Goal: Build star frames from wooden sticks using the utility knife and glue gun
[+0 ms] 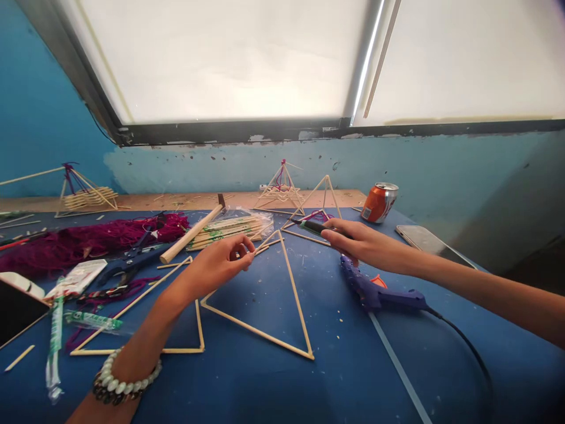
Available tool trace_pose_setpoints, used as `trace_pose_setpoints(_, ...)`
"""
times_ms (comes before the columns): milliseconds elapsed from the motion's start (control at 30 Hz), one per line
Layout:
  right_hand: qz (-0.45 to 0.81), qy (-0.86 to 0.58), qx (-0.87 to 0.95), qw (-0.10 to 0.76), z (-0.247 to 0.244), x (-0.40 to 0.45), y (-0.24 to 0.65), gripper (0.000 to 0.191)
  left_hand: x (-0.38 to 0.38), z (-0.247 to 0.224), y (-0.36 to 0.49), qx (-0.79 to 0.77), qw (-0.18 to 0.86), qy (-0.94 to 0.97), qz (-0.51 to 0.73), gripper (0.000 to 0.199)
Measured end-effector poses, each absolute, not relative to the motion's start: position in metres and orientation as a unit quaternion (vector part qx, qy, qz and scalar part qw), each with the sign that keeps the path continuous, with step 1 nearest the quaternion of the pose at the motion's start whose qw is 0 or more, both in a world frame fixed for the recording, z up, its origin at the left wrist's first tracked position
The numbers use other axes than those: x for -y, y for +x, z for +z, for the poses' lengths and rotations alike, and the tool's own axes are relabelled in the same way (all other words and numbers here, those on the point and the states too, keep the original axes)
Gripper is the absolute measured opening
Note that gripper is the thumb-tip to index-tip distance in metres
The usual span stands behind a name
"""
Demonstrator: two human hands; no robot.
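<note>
My left hand (232, 258), with bead bracelets at its wrist, has its fingers curled together beside the top corner of a thin wooden-stick triangle (258, 337). Whether anything sits between those fingertips is hidden. In my right hand (353, 235) is a slim pointed tool (312, 227) with a black and green handle, its tip toward the left. Just below that hand lies a purple glue gun (375, 294) with a dark cord. A second stick frame (180, 351) lies under my left forearm.
A hammer (192, 234), packed wooden sticks (225, 229), purple yarn (92, 244) and scissors (128, 265) lie left. Stick pyramids (327, 188) stand behind. An orange can (379, 202) and a phone (428, 241) are right. A pale strip (399, 368) crosses the blue table (273, 391).
</note>
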State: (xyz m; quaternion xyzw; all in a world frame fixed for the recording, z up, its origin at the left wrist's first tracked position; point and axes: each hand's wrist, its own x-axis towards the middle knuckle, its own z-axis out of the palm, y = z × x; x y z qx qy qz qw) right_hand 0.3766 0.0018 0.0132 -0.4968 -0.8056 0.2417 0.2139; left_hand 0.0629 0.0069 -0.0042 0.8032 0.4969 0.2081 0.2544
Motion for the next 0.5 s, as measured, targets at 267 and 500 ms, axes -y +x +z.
trace_pose_setpoints(267,0.423,-0.428,0.692,0.398,0.041,0.016,0.334,0.043,0.01,0.003,0.072,-0.471,0.184,0.796,0.332,0.023)
trace_pose_setpoints(500,0.422,-0.369,0.715,0.418,0.043,0.038,0.314,0.032,0.038,0.01,0.077,-0.477,0.113,0.805,0.334,0.015)
